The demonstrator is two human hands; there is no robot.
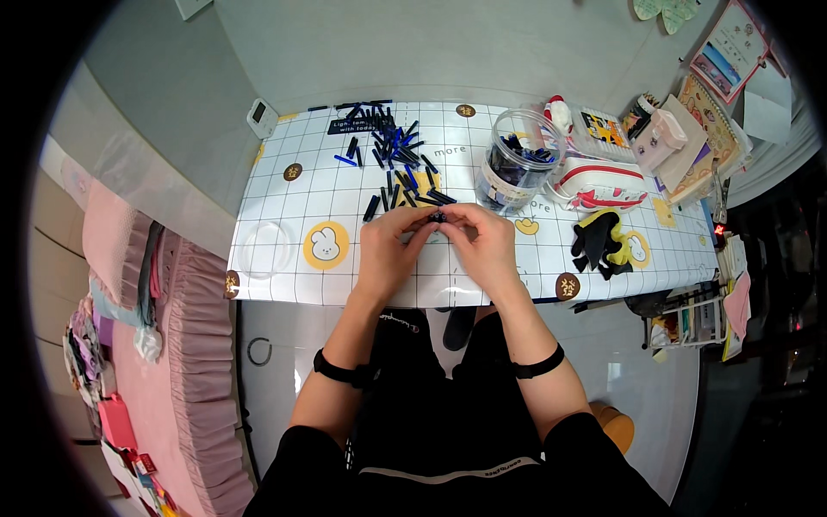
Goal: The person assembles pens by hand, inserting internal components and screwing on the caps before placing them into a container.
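Observation:
My left hand (389,252) and my right hand (484,250) meet near the table's front, fingertips pinched together around a small bunch of dark sticks (438,217). They look like ink cartridges; the fingers cover most of them. Just beyond my hands, many loose dark blue and black ink cartridges (398,148) lie scattered in a pile reaching toward the wall. To the right of the pile, an open clear plastic jar (508,191) stands upright, with more dark blue cartridges inside. A clear round lid (244,250) rests flat at the table's left.
A white and red pouch (603,184) sits right of the jar. Black and yellow gloves (598,245) lie nearer the front. Notebooks (711,121) and a pen holder (642,115) line the back right. A small white timer (261,117) stands at the far left corner.

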